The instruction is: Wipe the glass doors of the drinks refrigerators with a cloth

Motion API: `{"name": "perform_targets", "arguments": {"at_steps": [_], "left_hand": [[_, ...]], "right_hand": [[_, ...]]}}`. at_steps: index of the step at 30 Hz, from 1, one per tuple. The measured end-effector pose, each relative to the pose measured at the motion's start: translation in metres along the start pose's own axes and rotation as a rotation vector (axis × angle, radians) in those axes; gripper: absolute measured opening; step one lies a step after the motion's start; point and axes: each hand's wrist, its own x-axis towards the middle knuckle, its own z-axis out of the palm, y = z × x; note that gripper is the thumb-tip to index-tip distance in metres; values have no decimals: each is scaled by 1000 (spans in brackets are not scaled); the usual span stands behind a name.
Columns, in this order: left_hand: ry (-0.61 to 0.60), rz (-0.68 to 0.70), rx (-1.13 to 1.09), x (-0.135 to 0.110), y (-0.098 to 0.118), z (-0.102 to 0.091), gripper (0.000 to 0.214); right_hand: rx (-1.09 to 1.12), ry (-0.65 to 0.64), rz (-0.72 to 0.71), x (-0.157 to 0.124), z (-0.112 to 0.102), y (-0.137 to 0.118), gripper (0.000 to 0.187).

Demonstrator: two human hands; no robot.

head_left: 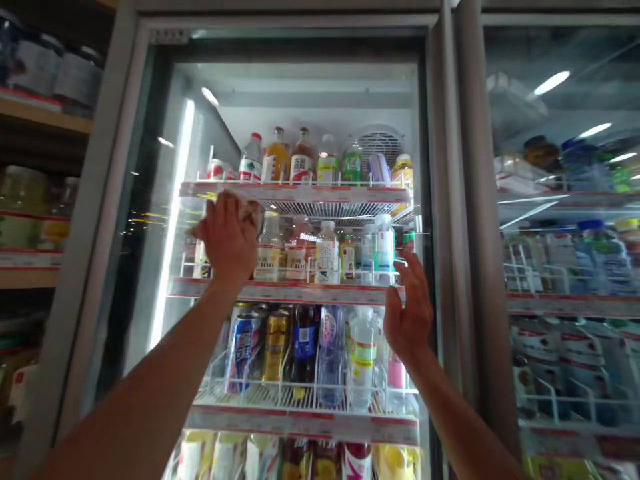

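Observation:
I face a glass-door drinks cooler. My left hand is raised against the glass at the second shelf, fingers curled over a pale crumpled cloth. My right hand is open, fingers stretched up, flat near the right side of the same glass door, beside the grey door frame. Behind the glass, bottles and cans stand in rows on white wire shelves.
A second cooler door with more drinks stands to the right. On the left, wooden shelves carry jars and packets. Ceiling lights reflect in the glass.

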Motion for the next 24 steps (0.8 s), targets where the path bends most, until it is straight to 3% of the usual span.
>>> {"name": "perform_targets", "arguments": {"at_steps": [1, 2, 6, 7, 8, 10, 12, 14, 15, 16, 18, 19, 20, 22, 24], "left_hand": [[16, -51, 16, -1, -1, 0, 51], [-13, -13, 18, -6, 6, 2, 51], [-286, 697, -79, -35, 73, 17, 45], [-309, 747, -78, -35, 81, 18, 45], [-330, 747, -70, -30, 81, 17, 45], [-315, 553, -26, -11, 60, 11, 46], [-168, 210, 20, 5, 33, 5, 48], [-39, 4, 54, 4, 25, 5, 55], [-12, -24, 56, -4, 30, 7, 54], [-95, 108, 33, -15, 40, 10, 52], [-315, 545, -61, -34, 61, 14, 50], [-381, 658, -87, -40, 65, 14, 49], [-403, 668, -90, -40, 63, 12, 48], [-345, 431, -47, -31, 43, 4, 47], [-128, 6, 30, -20, 18, -4, 50]], "right_hand": [[-4, -11, 2, 0, 1, 0, 38], [-9, -17, 6, 0, 1, 0, 39], [-25, -20, -17, -1, 1, 2, 39], [-34, -30, -31, -1, 1, 3, 38], [-49, -42, -42, -2, 1, 3, 38], [-100, -71, -50, -2, 1, 2, 36], [-160, -100, -45, -2, 2, 1, 36], [-196, -121, -36, -2, 2, 0, 37], [-202, -133, -35, -2, 2, 0, 38], [-201, -140, -37, -3, 2, 0, 38], [-191, -141, -48, -3, 0, 2, 38], [-186, -139, -58, -4, -1, 3, 37], [-182, -138, -66, -4, -1, 3, 36], [-185, -143, -74, -5, -2, 4, 35], [-208, -162, -81, -5, -1, 4, 34]]}}
